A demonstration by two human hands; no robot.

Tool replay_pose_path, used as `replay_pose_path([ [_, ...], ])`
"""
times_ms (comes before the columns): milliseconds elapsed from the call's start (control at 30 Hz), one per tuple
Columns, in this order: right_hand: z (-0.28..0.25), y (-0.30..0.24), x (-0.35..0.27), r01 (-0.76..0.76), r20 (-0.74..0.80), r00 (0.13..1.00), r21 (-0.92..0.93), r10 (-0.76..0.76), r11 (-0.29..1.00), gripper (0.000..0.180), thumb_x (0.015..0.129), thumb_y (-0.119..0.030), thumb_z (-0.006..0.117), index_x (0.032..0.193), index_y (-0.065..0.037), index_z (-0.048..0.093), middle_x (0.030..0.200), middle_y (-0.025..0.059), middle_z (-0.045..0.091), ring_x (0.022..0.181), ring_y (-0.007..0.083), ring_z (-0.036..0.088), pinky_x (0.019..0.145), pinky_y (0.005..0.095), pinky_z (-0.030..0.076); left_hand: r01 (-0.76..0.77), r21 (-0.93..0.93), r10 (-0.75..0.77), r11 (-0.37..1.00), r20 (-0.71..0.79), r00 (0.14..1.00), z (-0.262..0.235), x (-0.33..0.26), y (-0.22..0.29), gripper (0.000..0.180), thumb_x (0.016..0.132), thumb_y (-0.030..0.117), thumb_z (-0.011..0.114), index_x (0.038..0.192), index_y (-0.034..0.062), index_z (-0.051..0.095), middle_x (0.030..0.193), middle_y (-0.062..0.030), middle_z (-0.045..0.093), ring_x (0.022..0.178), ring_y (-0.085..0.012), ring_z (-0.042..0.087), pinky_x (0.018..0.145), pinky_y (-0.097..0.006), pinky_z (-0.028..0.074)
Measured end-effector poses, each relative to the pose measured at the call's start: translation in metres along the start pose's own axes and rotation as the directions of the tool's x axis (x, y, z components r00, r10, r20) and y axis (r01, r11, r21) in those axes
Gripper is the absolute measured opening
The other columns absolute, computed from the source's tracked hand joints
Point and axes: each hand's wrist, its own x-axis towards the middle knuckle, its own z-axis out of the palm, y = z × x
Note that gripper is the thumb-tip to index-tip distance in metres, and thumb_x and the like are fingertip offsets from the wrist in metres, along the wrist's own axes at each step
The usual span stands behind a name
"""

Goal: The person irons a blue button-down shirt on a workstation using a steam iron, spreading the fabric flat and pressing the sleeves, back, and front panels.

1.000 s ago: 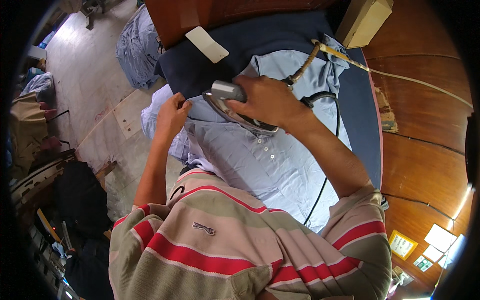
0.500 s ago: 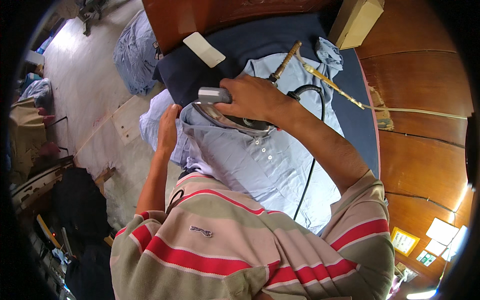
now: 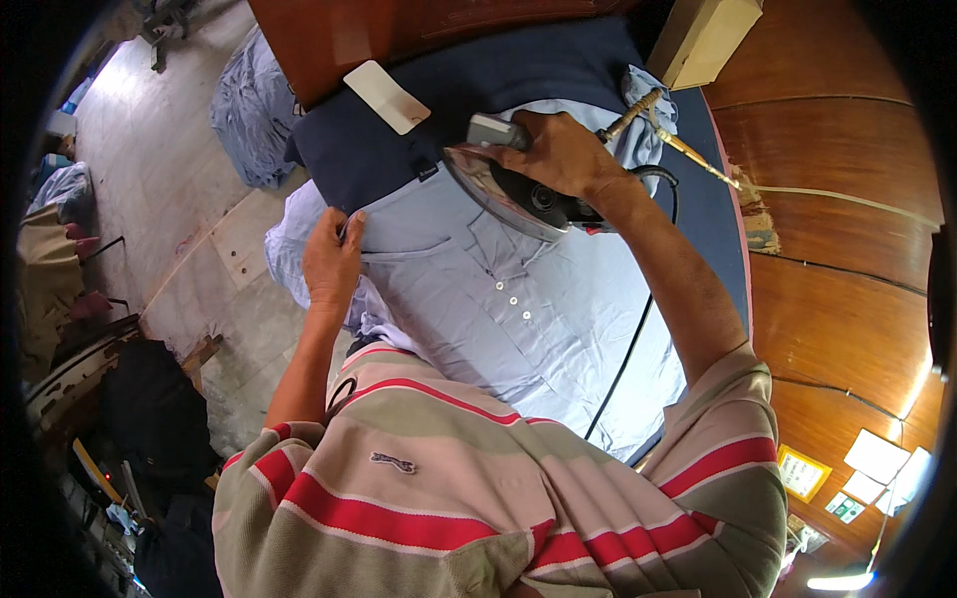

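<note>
The right hand is clenched around the handle of an iron, which rests on the far part of a light blue shirt. The shirt lies spread on a dark blue ironing pad, its row of white buttons running down the middle. The left hand presses flat with fingers curled over the shirt's left edge, grasping the cloth there. A black cord trails from the iron across the shirt toward the near right. A white card lies on the pad's far left. A cardboard box stands at the far right. More blue clothes lie heaped on the floor to the left.
</note>
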Motion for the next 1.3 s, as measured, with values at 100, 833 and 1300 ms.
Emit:
replay_pose_path([
  [100,0.004,-0.007,0.008,-0.027,0.013,1.0,-0.032,0.027,0.999,0.045,0.08,-0.04,0.06,0.1,0.001,0.063,0.081,0.0203,0.066,0.069,0.0294,0.066,0.069,0.033,0.052,-0.008,-0.144,0.003,0.99,-0.035,0.999,0.001,0.001,-0.004,0.034,0.084,0.028,0.061,0.069,0.0012,0.048,0.056,-0.0077,0.043,0.053,-0.0173,0.04,0.052,-0.032,0.034],
  [833,-0.003,0.065,-0.107,-0.411,-0.163,0.892,0.096,0.422,0.907,0.054,0.081,-0.05,0.054,0.091,0.003,0.062,0.078,0.0248,0.063,0.074,0.0361,0.064,0.07,0.0393,0.049,-0.608,0.287,0.612,0.74,0.085,0.786,0.076,0.075,0.121,0.031,0.081,0.03,0.06,0.106,0.0114,0.059,0.103,-0.0085,0.062,0.096,-0.0263,0.059,0.083,-0.043,0.044],
  [1300,-0.023,0.1,-0.006,-0.408,-0.254,0.873,0.09,0.417,0.909,0.061,0.082,-0.053,0.052,0.091,0.006,0.063,0.082,0.0276,0.062,0.079,0.0373,0.062,0.072,0.0402,0.047,-0.472,0.241,0.348,0.848,0.417,0.84,0.113,0.116,0.161,0.017,0.086,0.024,0.055,0.096,0.0117,0.061,0.104,-0.0078,0.063,0.099,-0.0287,0.059,0.082,-0.043,0.045],
])
